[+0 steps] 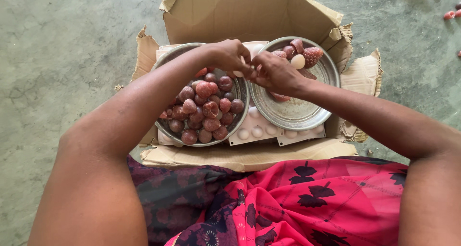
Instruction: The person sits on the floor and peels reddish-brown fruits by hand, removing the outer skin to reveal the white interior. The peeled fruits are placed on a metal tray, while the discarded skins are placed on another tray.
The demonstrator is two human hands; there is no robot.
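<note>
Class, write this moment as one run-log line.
left hand: pinching pale piece | right hand: touching it | left bowl: red fruits | right bowl: few

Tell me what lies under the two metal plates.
White moulded trays with round bumps poke out below both metal plates, resting on flattened cardboard. How far the trays extend beneath is covered.
</note>
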